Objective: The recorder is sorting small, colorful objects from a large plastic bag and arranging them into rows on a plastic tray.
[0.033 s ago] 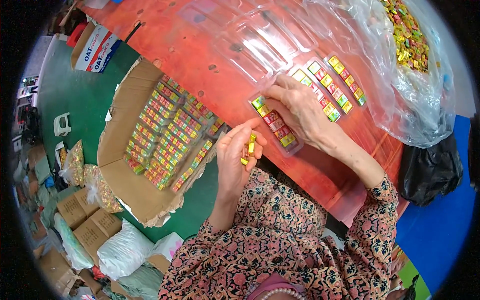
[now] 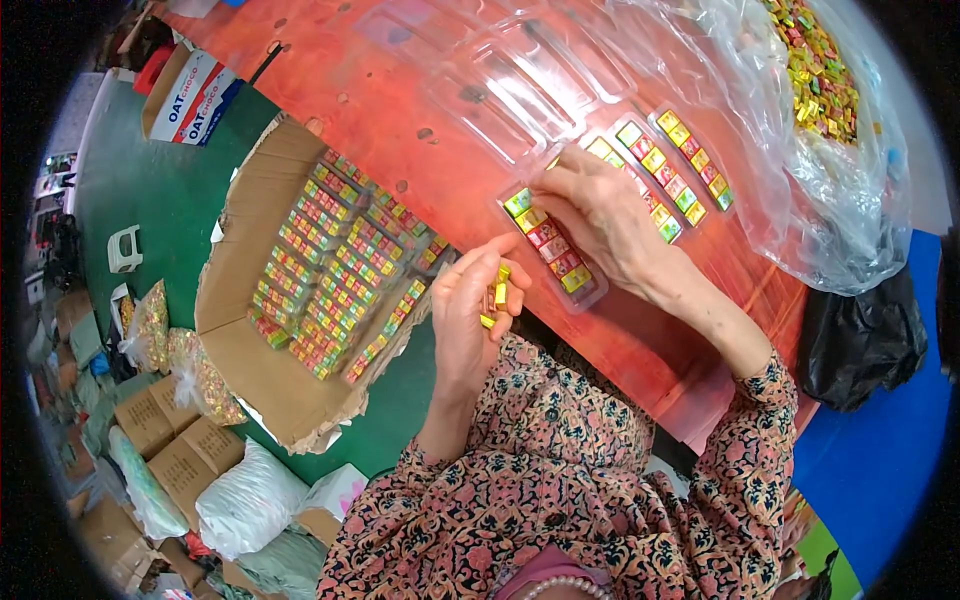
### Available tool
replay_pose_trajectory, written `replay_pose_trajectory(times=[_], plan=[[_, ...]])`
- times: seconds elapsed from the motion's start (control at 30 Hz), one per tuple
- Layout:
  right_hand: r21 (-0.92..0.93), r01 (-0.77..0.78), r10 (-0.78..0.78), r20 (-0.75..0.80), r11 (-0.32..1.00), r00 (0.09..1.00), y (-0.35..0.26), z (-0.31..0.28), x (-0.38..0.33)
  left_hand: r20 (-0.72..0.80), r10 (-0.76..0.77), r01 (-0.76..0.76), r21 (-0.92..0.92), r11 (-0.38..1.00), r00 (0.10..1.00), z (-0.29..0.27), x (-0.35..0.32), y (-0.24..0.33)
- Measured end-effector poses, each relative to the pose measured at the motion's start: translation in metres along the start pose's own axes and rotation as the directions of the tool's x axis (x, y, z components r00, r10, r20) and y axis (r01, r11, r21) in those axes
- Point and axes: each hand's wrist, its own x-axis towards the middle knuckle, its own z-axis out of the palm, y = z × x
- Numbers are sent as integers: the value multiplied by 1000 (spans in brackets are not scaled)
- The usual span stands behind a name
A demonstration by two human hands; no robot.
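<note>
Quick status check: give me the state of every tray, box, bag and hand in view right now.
Clear plastic tray: four rows filled, other slots empty.
Cardboard box: open, partly filled with packed strips.
Clear plastic bag: open, holding loose candies.
Left hand: shut on small candies.
Right hand: pressing on the tray.

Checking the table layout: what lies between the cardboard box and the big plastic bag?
In the head view, between the box and bag: red table, clear trays, candy-filled rows and the right hand.
</note>
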Motion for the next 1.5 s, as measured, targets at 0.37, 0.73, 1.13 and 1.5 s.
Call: replay_pose_trajectory(times=[0.37, 0.73, 1.13, 1.5], plan=[[239, -428, 363, 272, 872, 891, -18, -54, -55, 72, 93, -113, 378, 919, 993, 11, 25, 21], [76, -189, 181, 105, 979, 978, -16, -10, -87, 67, 161, -171, 554, 815, 985, 14, 30, 15], [67, -170, 161, 115, 983, 980, -17, -11, -88, 78, 218, -219, 609, 762, 973, 12, 32, 19], [115, -155, 152, 34, 981, 988, -16, -7, -90, 90, 176, -195, 592, 782, 980, 11, 33, 19]])
